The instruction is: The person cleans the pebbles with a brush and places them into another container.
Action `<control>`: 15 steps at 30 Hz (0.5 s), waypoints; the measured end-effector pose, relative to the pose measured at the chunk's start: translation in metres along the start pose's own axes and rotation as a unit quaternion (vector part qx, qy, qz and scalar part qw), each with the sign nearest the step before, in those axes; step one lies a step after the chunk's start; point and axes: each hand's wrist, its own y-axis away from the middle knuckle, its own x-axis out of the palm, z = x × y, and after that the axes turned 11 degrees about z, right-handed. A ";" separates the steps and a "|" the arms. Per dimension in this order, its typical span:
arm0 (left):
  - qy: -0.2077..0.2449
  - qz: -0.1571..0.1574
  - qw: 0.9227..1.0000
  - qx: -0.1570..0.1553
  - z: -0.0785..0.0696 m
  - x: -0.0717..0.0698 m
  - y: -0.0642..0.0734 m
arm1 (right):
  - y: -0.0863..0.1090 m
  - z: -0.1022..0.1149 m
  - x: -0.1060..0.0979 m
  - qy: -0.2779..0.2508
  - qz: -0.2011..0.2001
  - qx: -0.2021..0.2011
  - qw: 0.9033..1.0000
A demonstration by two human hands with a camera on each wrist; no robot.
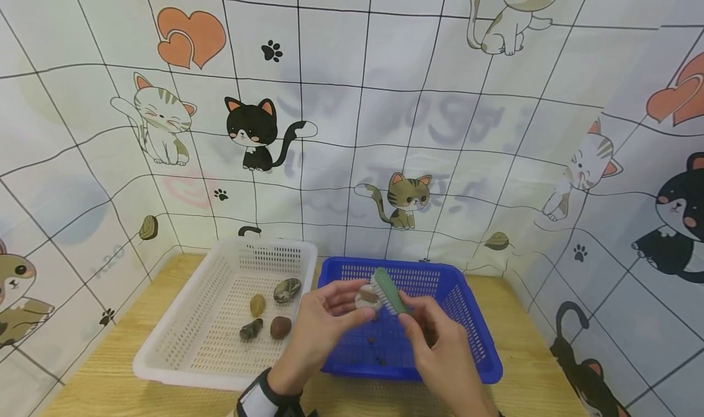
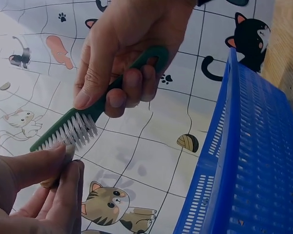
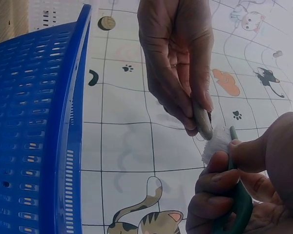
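Note:
My left hand (image 1: 321,322) pinches a pale, flat, rounded stone (image 1: 365,299) between thumb and fingers, over the blue basket (image 1: 478,319). In my right hand (image 1: 442,346) is a green brush (image 1: 390,290) with white bristles, gripped by its handle. The bristles (image 2: 78,130) face the stone and lie right at its edge in the left wrist view. Edge-on, the stone (image 3: 202,121) looks thin and greyish in the right wrist view, and the fingers hide part of it. A few dark specks (image 1: 379,361) lie on the blue basket's floor.
A white basket (image 1: 165,319) stands left of the blue one on a wooden table (image 1: 528,350). Inside it lie several stones, among them a reddish-brown stone (image 1: 280,327) and a yellowish stone (image 1: 257,305). A cat-patterned sheet (image 1: 330,117) hangs behind and at both sides.

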 end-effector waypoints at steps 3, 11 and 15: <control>0.021 0.012 1.000 -0.007 0.000 -0.002 0.000 | 0.000 0.000 0.000 -0.001 -0.002 -0.001 1.000; 0.045 0.039 0.998 -0.013 0.001 -0.005 -0.001 | 0.000 -0.001 0.000 -0.002 -0.005 -0.009 1.000; 0.039 0.055 0.998 -0.019 0.001 -0.005 -0.001 | 0.001 0.000 0.000 -0.006 0.000 -0.004 1.000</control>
